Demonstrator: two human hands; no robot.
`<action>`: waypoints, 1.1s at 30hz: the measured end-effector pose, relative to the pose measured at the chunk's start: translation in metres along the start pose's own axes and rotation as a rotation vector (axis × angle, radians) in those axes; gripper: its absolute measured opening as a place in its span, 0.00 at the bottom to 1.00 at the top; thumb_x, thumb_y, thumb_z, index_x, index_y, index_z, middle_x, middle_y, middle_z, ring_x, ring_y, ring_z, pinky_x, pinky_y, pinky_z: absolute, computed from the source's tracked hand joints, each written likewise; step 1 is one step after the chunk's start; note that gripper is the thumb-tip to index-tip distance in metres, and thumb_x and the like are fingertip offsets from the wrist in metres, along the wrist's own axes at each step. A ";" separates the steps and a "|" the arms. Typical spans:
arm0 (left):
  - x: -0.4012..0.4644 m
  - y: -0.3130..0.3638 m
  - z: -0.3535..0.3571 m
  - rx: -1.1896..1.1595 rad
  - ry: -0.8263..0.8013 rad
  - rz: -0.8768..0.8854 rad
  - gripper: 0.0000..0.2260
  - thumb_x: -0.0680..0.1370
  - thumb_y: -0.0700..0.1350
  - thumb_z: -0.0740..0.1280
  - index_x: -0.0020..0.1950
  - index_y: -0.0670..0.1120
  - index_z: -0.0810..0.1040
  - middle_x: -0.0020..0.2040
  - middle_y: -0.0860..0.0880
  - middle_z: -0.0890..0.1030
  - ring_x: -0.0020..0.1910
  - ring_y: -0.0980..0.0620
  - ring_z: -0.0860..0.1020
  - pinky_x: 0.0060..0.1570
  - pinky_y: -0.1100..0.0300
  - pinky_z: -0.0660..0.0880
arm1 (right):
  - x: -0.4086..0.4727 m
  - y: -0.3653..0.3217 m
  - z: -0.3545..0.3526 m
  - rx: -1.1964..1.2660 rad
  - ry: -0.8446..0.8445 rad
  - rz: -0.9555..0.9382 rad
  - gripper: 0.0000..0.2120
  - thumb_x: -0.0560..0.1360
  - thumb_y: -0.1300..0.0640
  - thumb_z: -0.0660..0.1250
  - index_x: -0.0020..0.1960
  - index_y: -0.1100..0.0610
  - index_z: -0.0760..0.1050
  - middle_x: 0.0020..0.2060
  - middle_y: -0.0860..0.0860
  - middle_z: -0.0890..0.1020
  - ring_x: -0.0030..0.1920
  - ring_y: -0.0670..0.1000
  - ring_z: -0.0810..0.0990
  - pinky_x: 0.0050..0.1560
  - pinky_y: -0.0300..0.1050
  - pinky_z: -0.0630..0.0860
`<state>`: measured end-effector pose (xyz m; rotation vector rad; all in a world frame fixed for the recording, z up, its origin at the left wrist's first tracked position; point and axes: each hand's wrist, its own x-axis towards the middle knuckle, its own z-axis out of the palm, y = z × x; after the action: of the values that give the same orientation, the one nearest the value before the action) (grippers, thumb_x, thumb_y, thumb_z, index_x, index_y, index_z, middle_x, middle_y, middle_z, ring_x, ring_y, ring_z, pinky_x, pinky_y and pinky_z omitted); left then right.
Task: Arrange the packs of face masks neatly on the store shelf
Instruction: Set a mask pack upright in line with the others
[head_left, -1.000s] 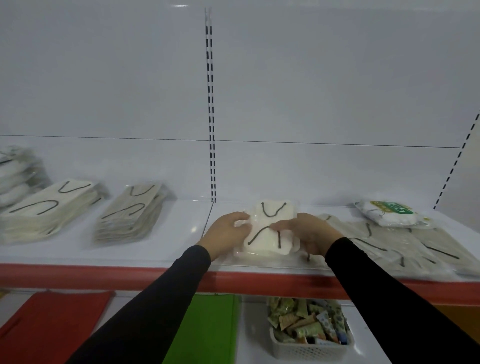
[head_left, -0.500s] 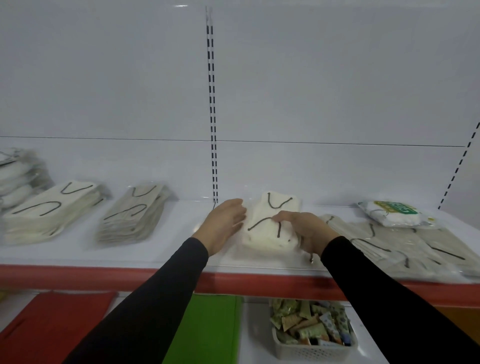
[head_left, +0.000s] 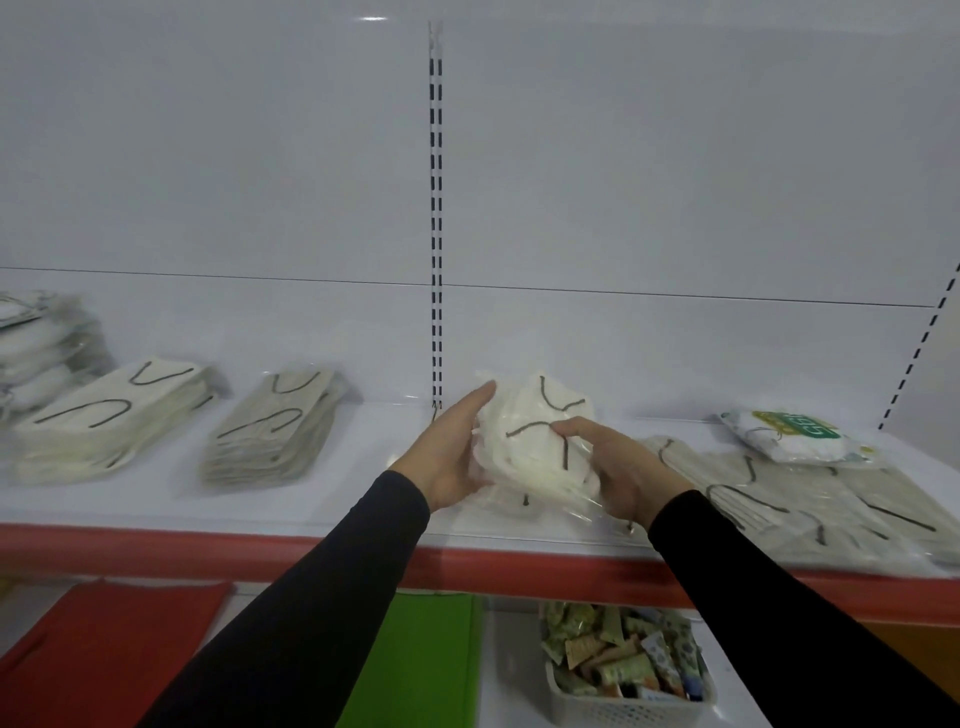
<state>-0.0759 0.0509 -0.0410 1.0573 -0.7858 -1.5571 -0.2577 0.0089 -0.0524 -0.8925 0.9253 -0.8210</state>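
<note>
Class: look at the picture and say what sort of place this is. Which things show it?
Probably a shop. A slotted upright carries a red-edged shelf, mask packs lie in stacks, and a basket of small packets sits below.

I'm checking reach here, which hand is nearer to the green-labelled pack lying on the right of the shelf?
Right. The right hand holds the white mask pack mid-shelf, with the green-labelled pack off to its right. The left hand is on that held pack's far side, farther away.
</note>
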 end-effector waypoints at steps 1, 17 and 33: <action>0.000 0.000 -0.002 0.022 -0.011 -0.005 0.17 0.78 0.56 0.67 0.59 0.45 0.81 0.50 0.44 0.85 0.45 0.44 0.85 0.45 0.51 0.81 | 0.000 0.002 0.002 -0.026 -0.029 -0.002 0.20 0.74 0.55 0.69 0.64 0.61 0.78 0.57 0.59 0.83 0.51 0.59 0.83 0.47 0.51 0.81; -0.011 0.014 -0.067 0.041 0.145 0.216 0.16 0.73 0.34 0.72 0.60 0.40 0.79 0.53 0.40 0.84 0.52 0.40 0.83 0.56 0.40 0.78 | 0.022 0.015 0.011 -1.422 0.509 -0.315 0.32 0.76 0.35 0.60 0.62 0.63 0.74 0.58 0.59 0.74 0.61 0.61 0.74 0.58 0.49 0.70; -0.019 0.013 -0.090 0.090 0.115 0.262 0.16 0.73 0.33 0.72 0.59 0.43 0.79 0.51 0.43 0.85 0.51 0.43 0.84 0.52 0.45 0.81 | 0.012 0.029 0.029 -1.206 0.446 -0.392 0.16 0.76 0.55 0.69 0.64 0.53 0.78 0.57 0.52 0.82 0.55 0.48 0.78 0.52 0.35 0.67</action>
<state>0.0131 0.0697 -0.0600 1.0533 -0.8837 -1.2385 -0.2213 0.0171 -0.0727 -2.0266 1.7224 -0.7657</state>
